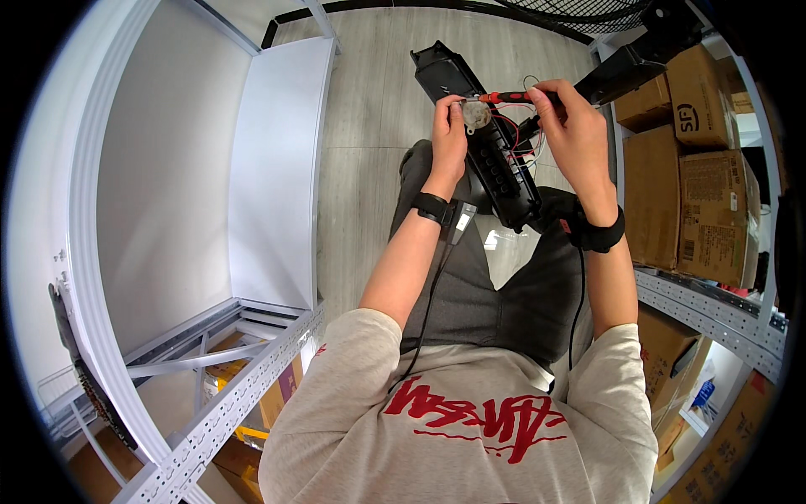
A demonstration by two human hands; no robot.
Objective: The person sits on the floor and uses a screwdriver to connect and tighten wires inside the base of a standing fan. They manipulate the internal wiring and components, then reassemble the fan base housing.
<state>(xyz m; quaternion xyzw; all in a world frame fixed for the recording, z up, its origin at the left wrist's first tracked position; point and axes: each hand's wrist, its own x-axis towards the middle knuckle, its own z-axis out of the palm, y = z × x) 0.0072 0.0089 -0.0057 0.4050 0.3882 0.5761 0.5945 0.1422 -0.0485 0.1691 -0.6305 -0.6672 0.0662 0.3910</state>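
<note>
My left hand (pixel 449 139) is closed at the edge of a round, silvery-grey part (pixel 477 116), pinching it between thumb and fingers. A red-and-black screwdriver (pixel 510 97) is gripped by my right hand (pixel 578 130), its tip pointing left to the upper edge of the round part. Beneath both hands a long black plastic housing (pixel 495 172) lies slanted over my lap, its far end at the upper left. Thin red and dark wires (pixel 526 149) loop out of the housing beside the round part. Where exactly the screwdriver tip sits is too small to tell.
Cardboard boxes (pixel 655 189) fill a metal shelf on the right. At left stands a white shelving frame (pixel 277 168) with a perforated beam (pixel 239 395). A black mesh (pixel 579 13) and a black arm-like object (pixel 625 71) are at the upper right. Cables run from my wristbands.
</note>
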